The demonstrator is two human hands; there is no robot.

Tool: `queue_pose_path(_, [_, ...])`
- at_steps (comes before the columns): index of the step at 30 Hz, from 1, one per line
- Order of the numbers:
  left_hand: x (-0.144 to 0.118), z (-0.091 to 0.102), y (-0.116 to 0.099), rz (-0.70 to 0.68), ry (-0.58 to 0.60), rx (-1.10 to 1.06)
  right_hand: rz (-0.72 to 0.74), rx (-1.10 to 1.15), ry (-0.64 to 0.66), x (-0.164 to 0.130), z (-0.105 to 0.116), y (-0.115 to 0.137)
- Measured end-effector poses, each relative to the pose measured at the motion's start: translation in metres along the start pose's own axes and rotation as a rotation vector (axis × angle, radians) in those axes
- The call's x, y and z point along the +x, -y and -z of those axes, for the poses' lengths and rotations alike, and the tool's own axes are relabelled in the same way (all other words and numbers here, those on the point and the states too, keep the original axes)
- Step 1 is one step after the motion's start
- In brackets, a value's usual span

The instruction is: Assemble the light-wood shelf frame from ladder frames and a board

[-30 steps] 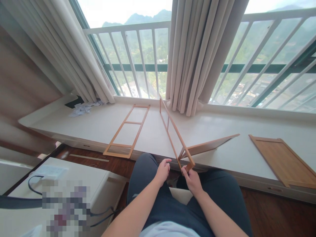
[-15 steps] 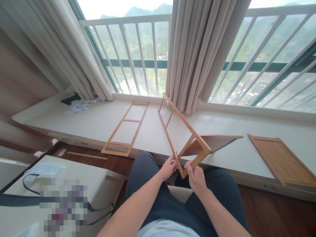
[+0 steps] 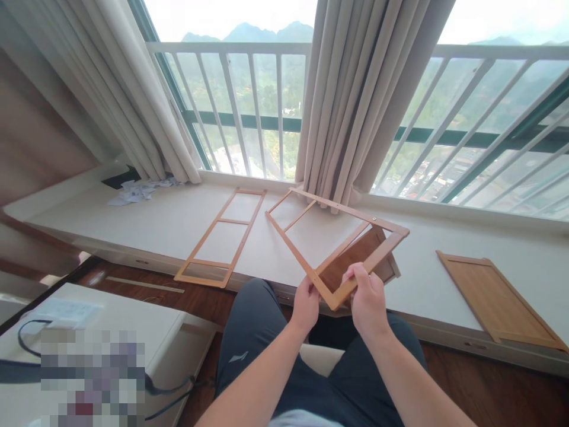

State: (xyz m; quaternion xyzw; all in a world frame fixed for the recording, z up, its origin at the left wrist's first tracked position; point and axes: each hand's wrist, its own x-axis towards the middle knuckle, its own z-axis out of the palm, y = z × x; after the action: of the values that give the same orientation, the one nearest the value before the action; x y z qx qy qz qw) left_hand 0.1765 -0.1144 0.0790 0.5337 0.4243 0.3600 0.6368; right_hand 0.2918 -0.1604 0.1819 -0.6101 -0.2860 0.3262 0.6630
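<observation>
A wooden frame with crossbars is tilted above my lap and the white ledge. My left hand is closed on its near left corner, the fingertips partly hidden behind the wood. My right hand grips the wide near end bar, fingers wrapped over it. Behind that end of the frame is a wooden panel, seen through the opening; whether it is joined to the frame I cannot tell. A second wooden frame lies flat to the left, and another wooden panel lies to the right.
The white window ledge runs across in front of me, with crumpled papers at its left. A white cabinet carrying straps stands at lower left. Grey curtains hang down to the ledge before a railed window.
The held frame has turned flatter, its near end swinging right and its far end lowering. The panel behind it has swung round. My right hand has moved up and right along the end bar.
</observation>
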Motion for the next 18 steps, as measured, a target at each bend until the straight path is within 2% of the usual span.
queue_pose_path(2, [-0.004,0.007,-0.019,-0.107,-0.086,0.094,-0.096,0.189,-0.009,0.006,-0.006,0.008])
queue_pose_path(4, [-0.009,0.016,-0.036,-0.171,-0.099,0.202,-0.159,0.319,0.019,0.009,-0.010,0.016])
queue_pose_path(10, [-0.016,0.034,-0.075,-0.206,-0.119,0.448,-0.252,0.495,0.091,0.015,-0.017,0.037])
queue_pose_path(14, [-0.012,0.036,-0.095,-0.224,-0.156,0.616,-0.287,0.573,0.090,0.030,-0.021,0.049])
queue_pose_path(18, [-0.008,0.029,-0.105,-0.226,-0.163,0.753,-0.295,0.608,0.052,0.046,-0.028,0.052])
